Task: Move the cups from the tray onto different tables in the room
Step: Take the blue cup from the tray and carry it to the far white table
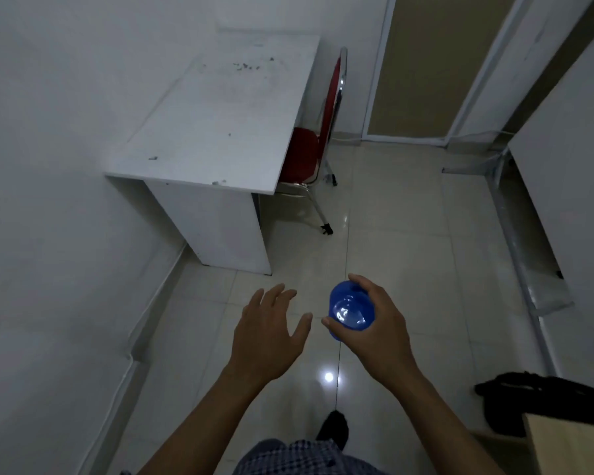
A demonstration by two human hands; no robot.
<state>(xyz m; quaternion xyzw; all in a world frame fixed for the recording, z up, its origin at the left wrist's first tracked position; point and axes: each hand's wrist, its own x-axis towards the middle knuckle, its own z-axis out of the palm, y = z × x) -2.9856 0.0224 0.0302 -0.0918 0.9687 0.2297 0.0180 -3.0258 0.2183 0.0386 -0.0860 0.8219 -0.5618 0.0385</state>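
A blue plastic cup (349, 310) is gripped in my right hand (379, 323), held over the tiled floor with its mouth turned toward me. Just left of it, my left hand (271, 332) hovers with fingers spread and holds nothing. Ahead stands a white table (220, 121) against the left wall, its scuffed top bare. No tray is in view.
A red chair (309, 156) with chrome legs is tucked under the table's right side. A white wall runs along the left; a door and white partition (563, 149) stand at the right. A black bag (546, 395) and a wooden surface (570, 443) sit at the lower right.
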